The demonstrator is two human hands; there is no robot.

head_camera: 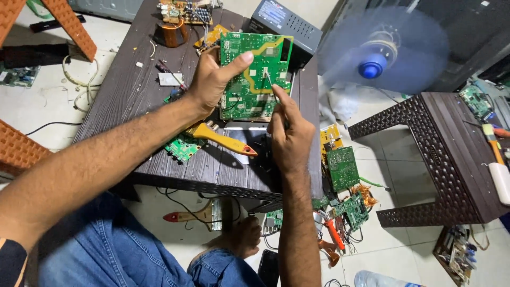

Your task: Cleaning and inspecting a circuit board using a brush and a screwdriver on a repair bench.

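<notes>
My left hand [212,79] holds a green circuit board [254,74] upright above a dark wood-grain table [133,95], thumb across its face. My right hand [289,133] pinches a thin metal tool whose tip [267,78] touches the middle of the board. Below the hands lie a yellow-handled brush [223,139] and a smaller green board [181,148] on the table.
A dark grey box [284,24], a copper coil [172,33] and small boards sit at the table's far end. A blue fan [380,50] spins at the right. A brown plastic stool [451,154] stands right; boards, pliers and a brush litter the floor.
</notes>
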